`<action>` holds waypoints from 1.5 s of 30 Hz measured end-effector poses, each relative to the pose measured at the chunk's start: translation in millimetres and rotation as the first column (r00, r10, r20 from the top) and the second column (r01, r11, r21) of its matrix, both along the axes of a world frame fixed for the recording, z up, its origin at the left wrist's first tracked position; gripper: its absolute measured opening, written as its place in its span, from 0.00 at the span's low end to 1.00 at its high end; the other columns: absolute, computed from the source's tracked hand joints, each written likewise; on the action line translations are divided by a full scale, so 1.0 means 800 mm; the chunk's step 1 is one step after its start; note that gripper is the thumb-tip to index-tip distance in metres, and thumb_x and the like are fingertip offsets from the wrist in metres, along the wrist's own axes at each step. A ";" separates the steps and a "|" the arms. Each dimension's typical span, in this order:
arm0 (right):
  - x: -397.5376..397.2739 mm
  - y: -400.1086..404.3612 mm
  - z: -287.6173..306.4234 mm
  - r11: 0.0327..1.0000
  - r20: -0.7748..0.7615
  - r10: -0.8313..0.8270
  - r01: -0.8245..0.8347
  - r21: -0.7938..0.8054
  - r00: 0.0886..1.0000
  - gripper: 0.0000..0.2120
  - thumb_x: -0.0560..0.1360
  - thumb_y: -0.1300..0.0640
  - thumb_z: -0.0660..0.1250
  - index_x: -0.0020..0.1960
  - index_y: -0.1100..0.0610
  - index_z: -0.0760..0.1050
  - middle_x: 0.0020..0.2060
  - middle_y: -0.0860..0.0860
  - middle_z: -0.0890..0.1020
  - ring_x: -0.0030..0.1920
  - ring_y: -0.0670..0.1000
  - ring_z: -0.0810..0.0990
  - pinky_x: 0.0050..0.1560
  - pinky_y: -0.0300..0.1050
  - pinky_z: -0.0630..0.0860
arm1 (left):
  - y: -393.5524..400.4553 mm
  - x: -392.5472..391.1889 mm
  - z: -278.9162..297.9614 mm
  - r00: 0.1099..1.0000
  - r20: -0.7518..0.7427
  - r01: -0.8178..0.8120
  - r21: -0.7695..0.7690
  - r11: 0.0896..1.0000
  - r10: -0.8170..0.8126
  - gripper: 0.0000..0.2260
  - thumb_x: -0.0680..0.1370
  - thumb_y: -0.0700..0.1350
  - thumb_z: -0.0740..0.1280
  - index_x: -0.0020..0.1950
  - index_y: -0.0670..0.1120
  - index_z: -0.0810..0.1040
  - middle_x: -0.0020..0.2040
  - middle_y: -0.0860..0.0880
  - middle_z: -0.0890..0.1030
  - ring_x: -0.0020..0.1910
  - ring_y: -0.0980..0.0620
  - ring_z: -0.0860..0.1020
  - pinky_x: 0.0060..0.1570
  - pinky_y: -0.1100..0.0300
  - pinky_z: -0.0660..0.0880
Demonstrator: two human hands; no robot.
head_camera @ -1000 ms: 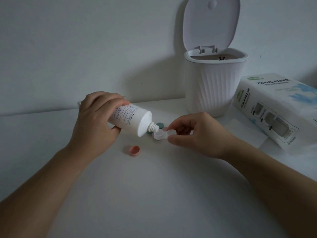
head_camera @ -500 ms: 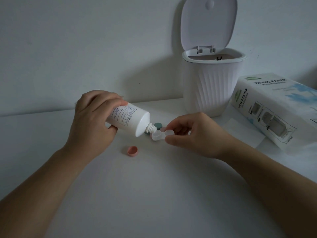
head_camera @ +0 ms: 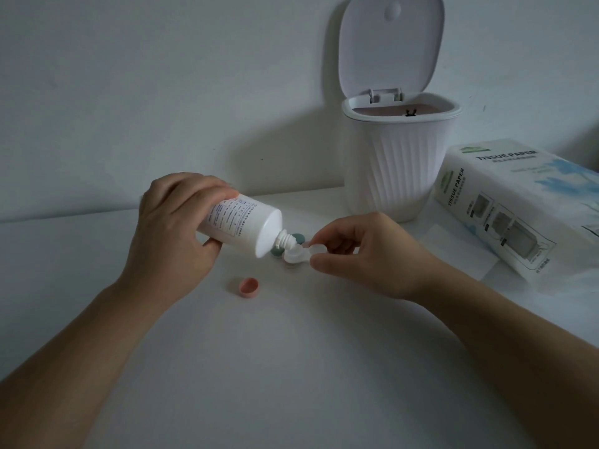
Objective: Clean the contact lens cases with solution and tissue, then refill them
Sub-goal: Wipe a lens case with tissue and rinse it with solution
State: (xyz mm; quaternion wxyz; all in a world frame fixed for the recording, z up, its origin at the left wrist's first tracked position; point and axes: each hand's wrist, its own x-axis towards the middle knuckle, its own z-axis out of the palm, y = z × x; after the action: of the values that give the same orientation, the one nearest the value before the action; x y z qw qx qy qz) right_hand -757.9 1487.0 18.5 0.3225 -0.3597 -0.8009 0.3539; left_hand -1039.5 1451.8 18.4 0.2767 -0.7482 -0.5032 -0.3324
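A person's left hand (head_camera: pixel 175 234) wraps its fingers around a white plastic solution bottle (head_camera: pixel 241 226), tipped so its ribbed nozzle points down over one well of a small translucent white contact lens case (head_camera: pixel 299 256); the right hand (head_camera: pixel 366 254) pinches the case's other well between thumb and forefinger, just above the pale white table (head_camera: pixel 291 367); the bottle's label carries rows of fine print too small to read. Right of the case, past the right hand, a white plastic-wrapped tissue pack (head_camera: pixel 518 205) lies on its side, reading "TISSUE PAPER" on two faces; its smaller lines of text are illegible and its far end is cut off by the frame edge. A flat white tissue sheet (head_camera: pixel 453 251) lies between the pack and the right hand, partly hidden by the wrist. Behind the case stands a white ribbed desktop bin (head_camera: pixel 398 170) with its hinged lid raised; a small dark mark inside its rim cannot be made out. A round pink cap (head_camera: pixel 249 287) sits open side up in front of the case, to its left; a green cap (head_camera: pixel 296 238) and other green and pink pieces directly behind the case are largely hidden by the nozzle, so whether they form a second case cannot be told.
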 end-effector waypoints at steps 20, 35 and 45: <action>0.001 -0.001 0.001 1.000 -0.040 -0.015 0.015 0.002 0.999 0.03 0.72 0.54 0.75 0.45 0.51 0.85 0.37 0.49 0.86 0.34 0.41 0.78 0.37 0.36 0.75 | 0.000 0.000 -0.001 0.995 0.103 -0.001 -0.011 1.000 0.002 0.28 0.65 0.32 0.78 0.64 0.44 0.79 0.62 0.48 0.80 0.62 0.42 0.72 0.61 0.51 0.70; 0.004 0.006 -0.002 0.998 0.028 0.055 -0.056 0.039 0.998 0.10 0.72 0.55 0.77 0.53 0.50 0.85 0.33 0.40 0.76 0.33 0.41 0.72 0.37 0.33 0.69 | -0.007 -0.009 -0.006 0.647 0.748 0.121 -0.294 0.948 0.149 0.28 0.66 0.50 0.83 0.62 0.61 0.76 0.55 0.67 0.81 0.52 0.69 0.79 0.49 0.65 0.73; 0.005 0.008 -0.006 0.997 0.027 0.076 -0.075 -0.011 0.997 0.09 0.72 0.54 0.76 0.53 0.47 0.85 0.31 0.42 0.75 0.32 0.44 0.70 0.37 0.37 0.68 | -0.008 0.001 -0.003 0.598 0.782 0.166 -0.333 0.928 0.173 0.28 0.62 0.54 0.79 0.61 0.58 0.77 0.55 0.63 0.83 0.52 0.65 0.81 0.51 0.63 0.76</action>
State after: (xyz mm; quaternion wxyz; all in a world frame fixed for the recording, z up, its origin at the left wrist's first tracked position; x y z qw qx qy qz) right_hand -753.8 1493.8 14.1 0.2960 -0.3356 -0.8166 0.3647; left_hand -1038.5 1445.7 15.6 -0.1247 -0.5560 -0.6281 -0.5299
